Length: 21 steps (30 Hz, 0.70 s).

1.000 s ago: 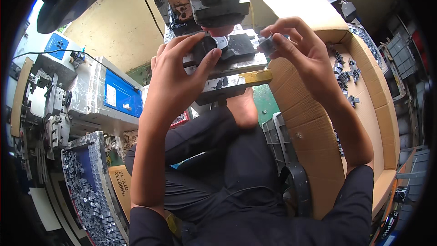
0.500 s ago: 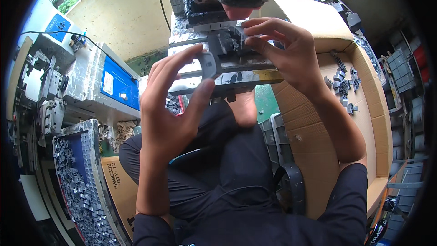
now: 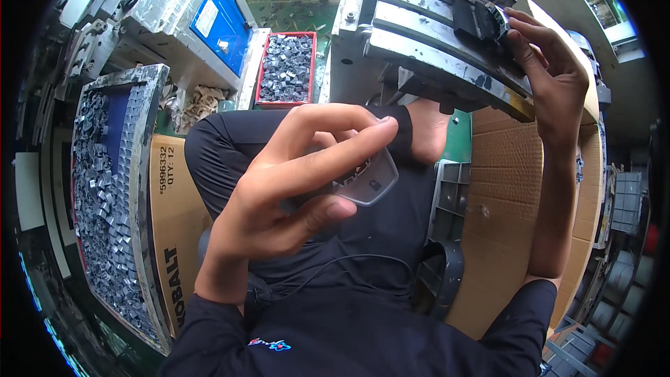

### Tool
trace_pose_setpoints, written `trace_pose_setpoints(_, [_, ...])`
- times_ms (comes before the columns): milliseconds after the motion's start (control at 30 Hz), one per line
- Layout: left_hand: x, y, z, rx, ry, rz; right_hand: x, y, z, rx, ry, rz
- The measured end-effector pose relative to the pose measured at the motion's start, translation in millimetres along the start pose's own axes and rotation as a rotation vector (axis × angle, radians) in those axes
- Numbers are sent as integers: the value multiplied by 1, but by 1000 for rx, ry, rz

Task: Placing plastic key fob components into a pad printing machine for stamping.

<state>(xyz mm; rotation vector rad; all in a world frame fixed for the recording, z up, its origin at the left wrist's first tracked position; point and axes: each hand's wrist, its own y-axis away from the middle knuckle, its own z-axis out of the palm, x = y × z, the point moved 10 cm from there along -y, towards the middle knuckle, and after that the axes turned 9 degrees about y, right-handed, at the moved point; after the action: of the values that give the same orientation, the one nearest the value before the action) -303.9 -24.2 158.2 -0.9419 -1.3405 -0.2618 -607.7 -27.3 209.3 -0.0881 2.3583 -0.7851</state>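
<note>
pinching a grey part (image 3: 380, 176) between left hand (image 3: 269, 185) thumb and fingers, above the lap (image 3: 370, 237). right hand (image 3: 560, 73) is resting narrow-fingered at the dark block (image 3: 473, 22) on the machine bed (image 3: 408, 22); can't tell if it's gripping. part's likely feeling light, stiff, slick; rim is offering best hold.

We wear a dark navy top (image 3: 419, 345) with short sleeves (image 3: 209, 335) in the same colour. A small emblem (image 3: 279, 345) in light blue, white and red marks its front. Our trousers (image 3: 227, 160) are dark and plain, with visible folds. Our hands (image 3: 262, 192) and visible foot (image 3: 427, 139) are bare.
</note>
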Motion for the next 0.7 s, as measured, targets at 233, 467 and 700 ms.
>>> trace_pose_setpoints(233, [-9, 4, 0, -22, -22, -58, -10, 2, 2, -28, 135, -25])
trace_pose_setpoints(467, [-10, 7, -3, 17, -12, -82, -44, 11, 6, -17, 526, -173])
trace_pose_setpoints(700, [-25, -4, -36, 61, -126, -19, -81, 25, 22, -11, 805, -386])
